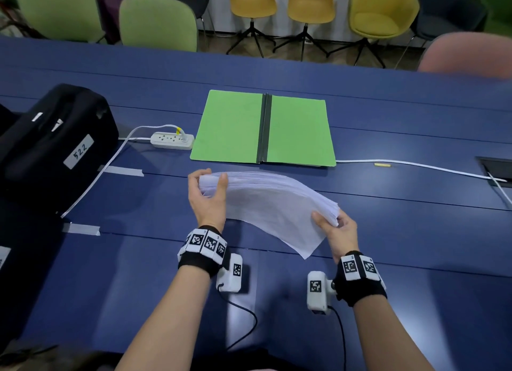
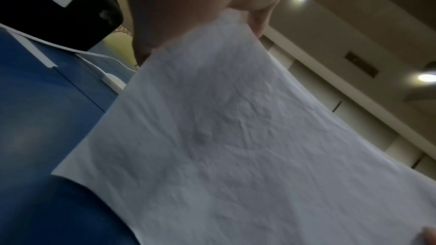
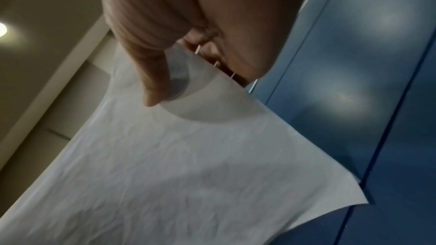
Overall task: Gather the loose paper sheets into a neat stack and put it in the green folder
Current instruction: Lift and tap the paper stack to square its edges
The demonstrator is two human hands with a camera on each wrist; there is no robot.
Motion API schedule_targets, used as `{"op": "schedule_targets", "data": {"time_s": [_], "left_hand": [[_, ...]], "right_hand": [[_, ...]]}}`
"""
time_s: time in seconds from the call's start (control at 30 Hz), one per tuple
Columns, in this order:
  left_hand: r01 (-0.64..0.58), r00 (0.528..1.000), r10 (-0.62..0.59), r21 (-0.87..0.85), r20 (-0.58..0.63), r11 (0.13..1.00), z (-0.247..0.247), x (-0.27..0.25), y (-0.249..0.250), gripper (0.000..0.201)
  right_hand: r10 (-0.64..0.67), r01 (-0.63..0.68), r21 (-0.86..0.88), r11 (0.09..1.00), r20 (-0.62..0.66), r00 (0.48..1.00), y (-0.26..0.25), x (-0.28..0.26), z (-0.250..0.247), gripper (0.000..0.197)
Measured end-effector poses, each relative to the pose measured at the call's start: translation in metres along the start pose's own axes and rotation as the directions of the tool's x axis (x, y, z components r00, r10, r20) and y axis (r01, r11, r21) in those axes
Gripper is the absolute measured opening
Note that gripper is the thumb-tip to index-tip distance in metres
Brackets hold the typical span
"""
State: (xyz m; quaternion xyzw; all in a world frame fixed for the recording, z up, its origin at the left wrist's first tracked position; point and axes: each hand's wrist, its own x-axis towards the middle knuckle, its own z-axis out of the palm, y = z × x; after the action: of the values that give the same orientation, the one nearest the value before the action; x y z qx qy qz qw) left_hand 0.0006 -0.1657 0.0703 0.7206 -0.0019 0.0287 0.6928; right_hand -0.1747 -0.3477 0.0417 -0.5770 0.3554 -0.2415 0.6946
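Observation:
A thick stack of white paper sheets (image 1: 266, 204) hangs bowed above the blue table (image 1: 401, 246), held at both short ends. My left hand (image 1: 207, 189) grips its left end, thumb on top and fingers behind. At the stack's right end my right hand (image 1: 333, 226) pinches the edge. The wrist views show the creased underside of the paper stack (image 2: 235, 137) (image 3: 177, 165) with the left hand (image 2: 188, 16) and the right hand (image 3: 165, 44) clamped on it. The green folder (image 1: 263, 128) lies open flat just beyond the stack, dark spine in its middle.
A black case labelled 522 (image 1: 52, 140) sits at the left. A white power strip (image 1: 171, 140) and its cable lie left of the folder; another white cable (image 1: 415, 165) runs right to a table hatch (image 1: 496, 168). Chairs (image 1: 158, 21) line the far edge.

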Motion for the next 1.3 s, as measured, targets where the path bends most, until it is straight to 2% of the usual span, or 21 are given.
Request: {"op": "schedule_targets", "data": {"time_s": [0.17, 0.33, 0.5, 0.6, 0.63, 0.7, 0.73, 0.83, 0.87, 0.9, 0.93, 0.97, 1.03, 1.07, 1.13, 1.17, 1.2, 1.3], "left_hand": [[0.043, 0.999, -0.043, -0.016, 0.029, 0.999, -0.002, 0.001, 0.002, 0.02], [-0.042, 0.997, 0.042, -0.005, 0.068, 0.999, -0.002, 0.001, 0.002, 0.015], [-0.099, 0.99, 0.095, 0.03, 0.105, 0.995, -0.004, 0.006, -0.005, 0.024], [-0.052, 0.997, 0.054, -0.028, 0.06, 0.998, -0.007, 0.012, -0.008, 0.022], [-0.025, 0.996, 0.03, -0.055, 0.079, 0.998, -0.008, 0.015, -0.009, 0.021], [0.046, 0.978, -0.027, -0.087, 0.208, 0.995, -0.011, 0.017, -0.008, 0.018], [0.08, 0.958, -0.055, -0.079, 0.281, 0.994, -0.013, 0.02, -0.007, 0.029], [0.164, 0.876, -0.161, 0.033, 0.454, 0.986, -0.023, 0.031, 0.0, 0.104], [0.157, 0.858, -0.185, 0.098, 0.48, 0.983, -0.027, 0.036, 0.0, 0.117], [0.151, 0.839, -0.21, 0.155, 0.502, 0.976, -0.031, 0.038, 0.002, 0.123], [0.147, 0.821, -0.224, 0.184, 0.525, 0.972, -0.035, 0.041, 0.002, 0.125], [0.167, 0.799, -0.244, 0.187, 0.55, 0.968, -0.039, 0.043, 0.003, 0.118], [0.215, 0.787, -0.258, 0.143, 0.56, 0.966, -0.041, 0.04, 0.011, 0.085], [0.205, 0.797, -0.232, 0.111, 0.557, 0.972, -0.038, 0.036, 0.018, 0.061], [0.168, 0.84, -0.169, 0.05, 0.515, 0.985, -0.033, 0.028, 0.028, 0.023], [0.158, 0.862, -0.152, 0.029, 0.484, 0.987, -0.032, 0.026, 0.029, 0.014], [0.155, 0.877, -0.145, 0.017, 0.457, 0.988, -0.031, 0.026, 0.027, 0.013], [0.187, 0.895, -0.189, 0.043, 0.405, 0.981, -0.032, 0.019, 0.005, 0.022]], "right_hand": [[0.047, -0.045, -0.036, 0.998, 0.047, 0.998, 0.0, 0.003, 0.008, 0.012], [0.063, -0.064, -0.032, 0.997, -0.031, 0.998, 0.001, 0.01, 0.014, 0.011], [0.055, -0.055, -0.071, 0.996, 0.004, 0.998, -0.003, 0.009, 0.012, 0.014], [0.058, -0.052, -0.122, 0.991, 0.048, 0.997, -0.005, 0.006, 0.01, 0.014], [0.056, -0.048, -0.139, 0.989, 0.053, 0.997, -0.006, 0.005, 0.009, 0.014], [0.041, -0.032, -0.17, 0.985, 0.047, 0.998, -0.009, 0.005, 0.007, 0.015], [0.034, -0.027, -0.189, 0.982, 0.037, 0.999, -0.013, 0.006, 0.007, 0.016], [0.005, 0.011, -0.252, 0.968, 0.065, 0.998, -0.029, 0.01, 0.004, 0.02], [-0.011, 0.034, -0.248, 0.968, 0.091, 0.996, -0.036, 0.011, 0.002, 0.018], [-0.025, 0.053, -0.234, 0.971, 0.119, 0.993, -0.045, 0.012, 0.001, 0.012], [-0.043, 0.073, -0.221, 0.972, 0.138, 0.989, -0.054, 0.011, 0.0, 0.014], [-0.054, 0.086, -0.212, 0.974, 0.151, 0.987, -0.062, 0.012, -0.001, 0.028], [-0.082, 0.107, -0.179, 0.978, 0.142, 0.986, -0.07, 0.015, -0.004, 0.043], [-0.112, 0.134, -0.165, 0.977, 0.135, 0.985, -0.073, 0.016, -0.004, 0.038], [-0.166, 0.18, -0.122, 0.976, 0.121, 0.979, -0.078, 0.015, 0.0, 0.008], [-0.191, 0.201, -0.107, 0.974, 0.096, 0.977, -0.077, 0.015, 0.002, 0.008], [-0.207, 0.215, -0.094, 0.972, 0.081, 0.975, -0.075, 0.014, 0.005, 0.016], [-0.145, 0.153, -0.117, 0.981, 0.073, 0.987, -0.055, 0.01, 0.011, 0.019]]}}
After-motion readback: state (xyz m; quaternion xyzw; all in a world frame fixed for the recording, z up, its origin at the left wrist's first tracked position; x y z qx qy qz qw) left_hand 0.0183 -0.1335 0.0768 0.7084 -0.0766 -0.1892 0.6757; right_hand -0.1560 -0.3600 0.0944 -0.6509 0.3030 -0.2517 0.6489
